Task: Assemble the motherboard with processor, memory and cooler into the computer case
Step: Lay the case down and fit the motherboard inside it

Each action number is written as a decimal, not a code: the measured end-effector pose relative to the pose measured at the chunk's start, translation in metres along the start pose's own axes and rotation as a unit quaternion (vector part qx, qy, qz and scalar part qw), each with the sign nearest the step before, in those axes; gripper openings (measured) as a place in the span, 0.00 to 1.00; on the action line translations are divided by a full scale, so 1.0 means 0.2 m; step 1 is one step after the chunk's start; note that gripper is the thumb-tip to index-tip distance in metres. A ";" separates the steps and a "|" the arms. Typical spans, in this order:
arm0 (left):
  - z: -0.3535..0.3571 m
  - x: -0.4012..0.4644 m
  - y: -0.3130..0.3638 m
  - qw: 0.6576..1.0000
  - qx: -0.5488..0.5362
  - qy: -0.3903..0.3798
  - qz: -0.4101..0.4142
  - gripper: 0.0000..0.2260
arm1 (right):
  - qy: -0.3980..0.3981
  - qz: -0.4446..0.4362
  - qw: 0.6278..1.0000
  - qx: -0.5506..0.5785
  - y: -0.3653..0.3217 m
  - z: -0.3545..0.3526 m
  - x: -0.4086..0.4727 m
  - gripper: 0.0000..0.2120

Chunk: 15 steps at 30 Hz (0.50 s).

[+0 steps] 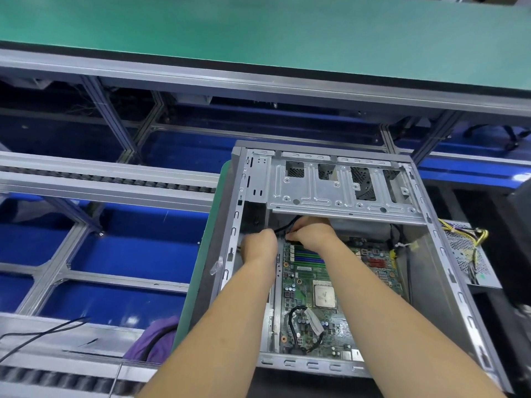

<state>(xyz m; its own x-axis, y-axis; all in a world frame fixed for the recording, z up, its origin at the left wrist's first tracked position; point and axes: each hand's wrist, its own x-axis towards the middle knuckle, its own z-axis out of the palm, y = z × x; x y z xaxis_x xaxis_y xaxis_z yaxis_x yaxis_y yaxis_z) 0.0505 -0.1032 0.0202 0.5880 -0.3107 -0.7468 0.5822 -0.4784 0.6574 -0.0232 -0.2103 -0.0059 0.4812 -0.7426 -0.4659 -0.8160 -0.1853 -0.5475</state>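
An open grey computer case [448, 271] lies in front of me with the green motherboard [298, 300] inside it. A square silver processor [324, 295] sits mid-board, and blue and green memory slots [309, 257] run across its far end. Both my hands reach to the board's far left corner under the drive cage [342, 185]. My left hand [258, 245] is curled at the case's left wall. My right hand [311, 232] pinches a black cable [290, 224] there. Its fingertips are hidden. No cooler shows.
A power supply [468, 254] with yellow and black wires sits right of the case. A looped black cable [296, 326] lies on the board's near end. Purple cloth [156, 340] and a thin black wire [43, 333] lie left. A green conveyor [258, 30] runs beyond.
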 end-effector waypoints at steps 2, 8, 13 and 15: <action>0.01 0.03 -0.02 1.000 -0.003 0.004 -0.003 0.04 | -0.009 0.005 1.000 -0.013 -0.01 0.00 -0.01 0.14; 0.02 0.05 -0.03 1.000 -0.006 0.003 0.006 0.09 | -0.009 0.022 1.000 -0.008 -0.01 0.00 -0.01 0.15; 0.02 0.07 -0.04 1.000 -0.008 0.007 0.000 0.04 | 0.002 0.034 0.999 -0.026 -0.01 0.01 0.01 0.16; 0.02 0.07 -0.04 1.000 -0.004 0.009 -0.003 0.01 | 0.003 0.038 0.999 -0.030 0.00 0.02 0.01 0.15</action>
<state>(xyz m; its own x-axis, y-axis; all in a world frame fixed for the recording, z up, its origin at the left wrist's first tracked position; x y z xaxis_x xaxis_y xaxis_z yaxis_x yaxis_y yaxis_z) 0.0511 -0.1078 0.0050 0.5942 -0.2937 -0.7488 0.5901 -0.4734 0.6540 -0.0204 -0.2092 -0.0094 0.4153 -0.7602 -0.4996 -0.8677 -0.1661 -0.4686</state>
